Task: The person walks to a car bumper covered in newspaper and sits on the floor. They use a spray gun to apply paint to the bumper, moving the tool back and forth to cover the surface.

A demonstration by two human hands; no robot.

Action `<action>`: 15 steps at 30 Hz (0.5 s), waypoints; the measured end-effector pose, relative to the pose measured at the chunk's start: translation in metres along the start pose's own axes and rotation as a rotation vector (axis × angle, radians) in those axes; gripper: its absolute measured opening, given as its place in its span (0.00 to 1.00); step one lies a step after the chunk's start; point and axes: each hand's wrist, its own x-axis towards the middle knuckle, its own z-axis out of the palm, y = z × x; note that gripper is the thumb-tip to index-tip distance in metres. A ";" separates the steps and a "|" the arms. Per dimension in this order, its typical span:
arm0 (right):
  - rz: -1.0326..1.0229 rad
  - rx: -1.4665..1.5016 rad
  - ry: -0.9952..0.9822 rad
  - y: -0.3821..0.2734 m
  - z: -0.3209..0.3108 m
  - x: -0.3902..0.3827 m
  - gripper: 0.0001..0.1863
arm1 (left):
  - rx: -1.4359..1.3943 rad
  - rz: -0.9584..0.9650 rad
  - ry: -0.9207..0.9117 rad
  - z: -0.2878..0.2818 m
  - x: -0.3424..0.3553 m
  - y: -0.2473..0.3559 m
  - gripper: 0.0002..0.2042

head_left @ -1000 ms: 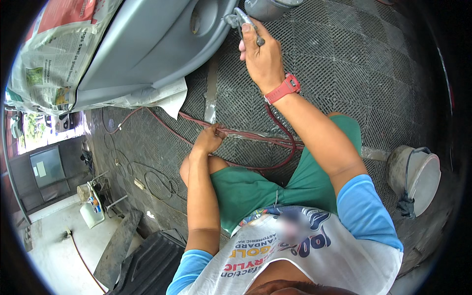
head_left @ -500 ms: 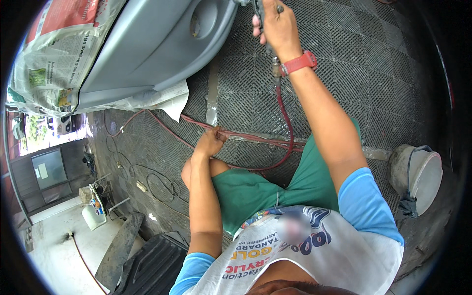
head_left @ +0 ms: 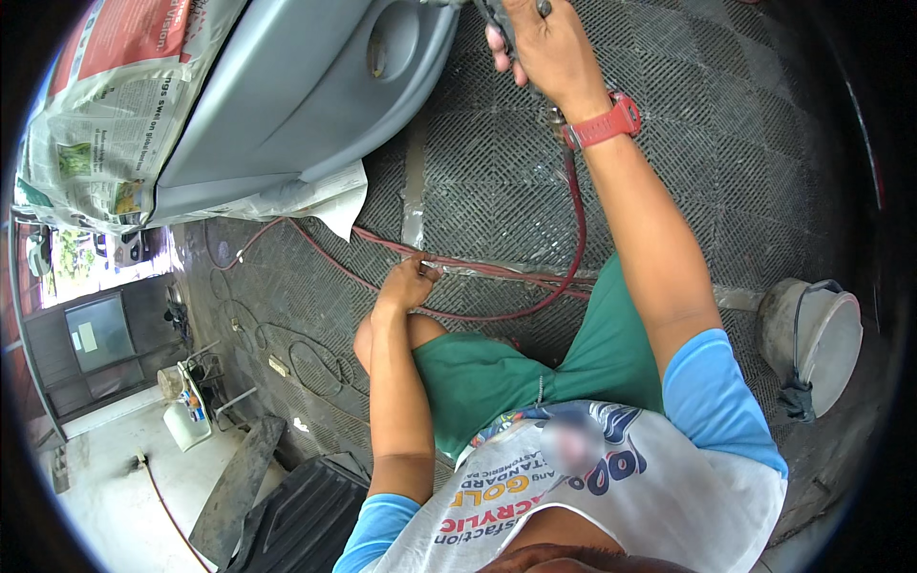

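- Since the earlier frames the right hand point(head_left: 540, 48) has climbed toward the top edge of the view, carrying the spray gun point(head_left: 499, 19) with it; the left hand point(head_left: 411, 284) has stayed put on the floor.
- The right hand is closed around the spray gun's grip, only partly in view at the top edge, just right of the grey car door panel point(head_left: 296, 95); a red watch point(head_left: 602, 124) sits on that wrist.
- A red air hose point(head_left: 573, 229) drops from the gun, loops below the door panel and runs across the floor grating point(head_left: 726, 162).
- The left hand rests with curled fingers on the red hoses and a silver tape strip point(head_left: 497, 270) below the panel; whether it grips them I cannot tell.
- Newspaper masking point(head_left: 105, 124), white with a red block and small coloured pictures, covers the panel's left side and tucks under its lower edge.
- A pale bucket point(head_left: 821, 334) with a wire handle stands well right of the panel.
- A white jug point(head_left: 184, 425) with a small coloured label sits far below-left of the panel, near a black ribbed mat point(head_left: 296, 520).
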 end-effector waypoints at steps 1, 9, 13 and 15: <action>0.005 0.004 -0.040 -0.004 0.002 -0.004 0.33 | -0.001 -0.007 0.001 0.001 0.001 -0.001 0.25; -0.005 -0.092 -0.175 -0.009 0.018 -0.040 0.34 | -0.009 0.035 -0.005 -0.003 0.004 0.020 0.23; 0.090 -0.010 -0.242 -0.008 0.020 -0.040 0.34 | -0.038 0.056 0.002 -0.004 0.004 0.023 0.22; 0.092 -0.035 -0.186 0.002 0.014 -0.037 0.33 | -0.015 0.052 -0.013 -0.003 0.005 0.016 0.25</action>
